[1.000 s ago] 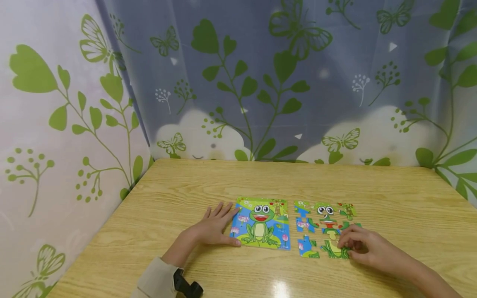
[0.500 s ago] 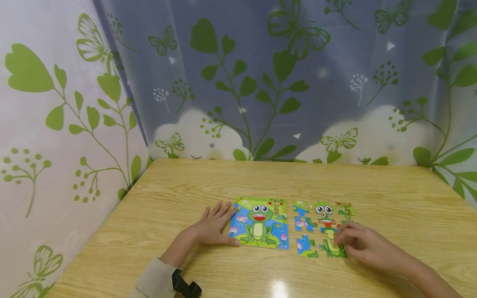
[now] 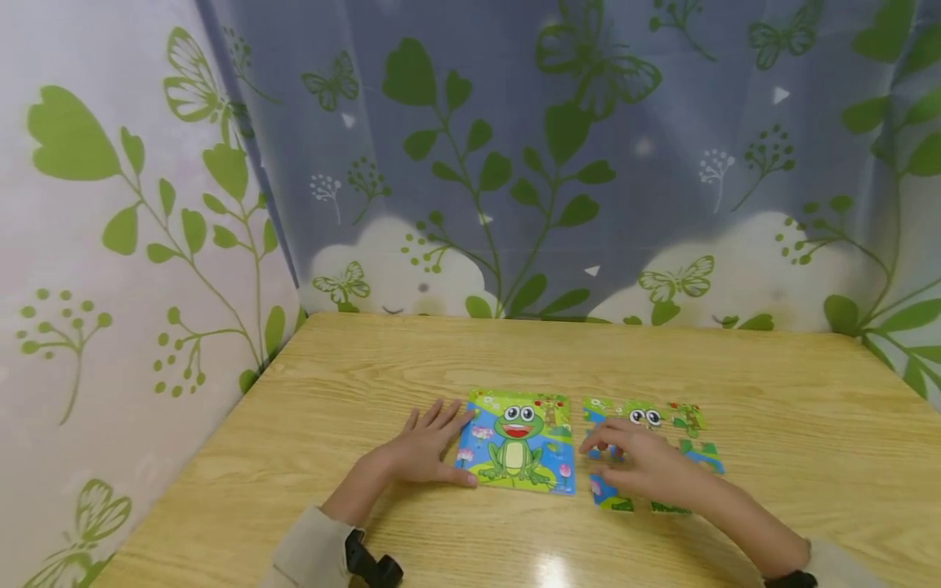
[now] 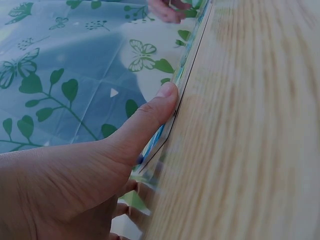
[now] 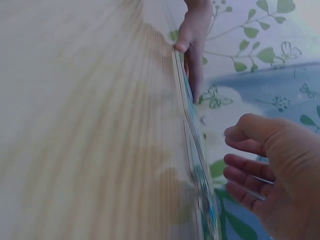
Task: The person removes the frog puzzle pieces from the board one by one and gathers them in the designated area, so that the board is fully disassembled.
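Observation:
A frog picture board (image 3: 517, 482) lies flat on the table. My left hand (image 3: 421, 454) rests at its left side with fingers spread, and in the left wrist view the thumb (image 4: 162, 97) touches the board's edge. To the right are loose frog puzzle pieces, spaced slightly apart in rows. Over their left and middle columns hovers my right hand (image 3: 643, 464), which hides several pieces. The right wrist view shows its fingers (image 5: 245, 167) loosely bent, apart from the pieces, with nothing between them. A tree-top piece (image 3: 687, 418) and a blue-green piece (image 3: 702, 457) stay visible on the right.
The wooden table (image 3: 412, 351) reaches back to a patterned blue cloth (image 3: 456, 204) with leaves and butterflies. A pale patterned cloth (image 3: 95, 245) hangs along the left. Each wrist carries a dark strap, such as the left strap (image 3: 371, 562).
My right hand has moved left, from the lower right puzzle pieces to above the left column near the board. Its sleeve has come into view. The left hand has stayed on the board's edge.

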The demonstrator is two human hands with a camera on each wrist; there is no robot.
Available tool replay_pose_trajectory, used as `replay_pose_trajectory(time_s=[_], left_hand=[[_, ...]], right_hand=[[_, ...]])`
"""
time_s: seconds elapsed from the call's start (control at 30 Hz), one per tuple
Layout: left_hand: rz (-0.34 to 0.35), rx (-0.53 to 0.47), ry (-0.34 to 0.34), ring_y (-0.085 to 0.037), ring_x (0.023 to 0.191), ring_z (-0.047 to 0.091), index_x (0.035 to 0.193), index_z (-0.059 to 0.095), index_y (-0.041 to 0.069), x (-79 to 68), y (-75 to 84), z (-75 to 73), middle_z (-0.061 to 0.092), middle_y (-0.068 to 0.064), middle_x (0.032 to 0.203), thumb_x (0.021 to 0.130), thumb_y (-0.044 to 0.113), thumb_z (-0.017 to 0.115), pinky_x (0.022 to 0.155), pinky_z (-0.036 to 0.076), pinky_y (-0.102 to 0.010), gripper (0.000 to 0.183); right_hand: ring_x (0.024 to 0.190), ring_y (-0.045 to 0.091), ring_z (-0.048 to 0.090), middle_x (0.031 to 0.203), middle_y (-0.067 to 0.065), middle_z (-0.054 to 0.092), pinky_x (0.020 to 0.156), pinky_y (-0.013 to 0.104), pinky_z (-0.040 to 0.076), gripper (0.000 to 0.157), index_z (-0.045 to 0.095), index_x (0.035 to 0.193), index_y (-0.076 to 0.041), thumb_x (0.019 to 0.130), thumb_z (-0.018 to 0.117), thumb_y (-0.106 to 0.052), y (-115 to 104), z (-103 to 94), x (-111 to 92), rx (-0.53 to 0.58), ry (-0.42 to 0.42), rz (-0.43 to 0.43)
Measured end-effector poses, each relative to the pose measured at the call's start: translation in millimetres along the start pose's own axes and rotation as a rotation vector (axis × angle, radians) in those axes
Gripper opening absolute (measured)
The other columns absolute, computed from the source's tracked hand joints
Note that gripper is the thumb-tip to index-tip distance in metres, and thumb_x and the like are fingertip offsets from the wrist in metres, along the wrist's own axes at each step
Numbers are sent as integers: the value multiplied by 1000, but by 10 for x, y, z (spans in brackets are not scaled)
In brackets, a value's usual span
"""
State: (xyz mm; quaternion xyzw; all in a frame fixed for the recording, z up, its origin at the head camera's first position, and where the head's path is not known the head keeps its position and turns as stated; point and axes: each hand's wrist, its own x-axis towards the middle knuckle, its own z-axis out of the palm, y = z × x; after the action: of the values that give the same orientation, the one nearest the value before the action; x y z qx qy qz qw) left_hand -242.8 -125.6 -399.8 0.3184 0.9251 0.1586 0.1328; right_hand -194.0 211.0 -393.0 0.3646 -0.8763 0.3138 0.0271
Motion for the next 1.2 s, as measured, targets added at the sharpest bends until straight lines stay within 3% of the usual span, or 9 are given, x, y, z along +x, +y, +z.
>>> replay_pose_trajectory(time_s=[0.2, 0.37, 0.6, 0.77, 1.0, 1.2], left_hand=[[-6, 7, 2, -34, 136, -3, 149, 14, 15, 4, -8, 6, 5, -13, 152, 79, 62, 58, 103, -2, -57, 96], [-4, 16, -4, -33, 136, -3, 149, 13, 15, 27, -4, 26, 5, -12, 152, 79, 63, 58, 103, -2, -57, 96], [-11, 19, -1, -34, 136, -3, 149, 14, 15, 25, -16, 27, 6, -12, 152, 78, 63, 58, 103, -3, -57, 96], [-11, 12, 1, -33, 136, -3, 149, 14, 16, 20, -26, 26, 6, -12, 152, 78, 62, 59, 103, -3, -57, 96], [-9, 10, -3, -34, 136, -3, 149, 14, 15, 14, -16, 9, 6, -12, 152, 79, 61, 59, 103, -2, -57, 95], [-10, 23, -9, -34, 136, -4, 149, 13, 15, 24, -25, 14, 5, -12, 152, 78, 64, 57, 103, -3, -57, 97]], right_hand=[[98, 21, 51, 111, -1, 53, 77, 36, 48, 26, 61, 109, -12, 87, 65, -25, -89, 167, 244, -50, -85, 69], [106, 27, 49, 112, 2, 54, 84, 44, 44, 40, 61, 111, -9, 84, 66, -38, -126, 247, 316, -108, -119, 95], [109, 32, 48, 111, 3, 54, 91, 54, 37, 39, 62, 111, -10, 82, 70, -35, -142, 276, 341, -160, -119, 94], [109, 33, 48, 108, 1, 53, 90, 54, 38, 36, 62, 110, -12, 81, 72, -31, -126, 291, 343, -141, -115, 88], [90, 16, 48, 105, -2, 49, 72, 34, 46, 37, 61, 111, -14, 79, 74, -28, -146, 304, 341, -61, -109, 125], [93, 17, 50, 106, -2, 48, 74, 36, 46, 37, 60, 111, -13, 80, 74, -28, -149, 304, 339, -27, -111, 138]])
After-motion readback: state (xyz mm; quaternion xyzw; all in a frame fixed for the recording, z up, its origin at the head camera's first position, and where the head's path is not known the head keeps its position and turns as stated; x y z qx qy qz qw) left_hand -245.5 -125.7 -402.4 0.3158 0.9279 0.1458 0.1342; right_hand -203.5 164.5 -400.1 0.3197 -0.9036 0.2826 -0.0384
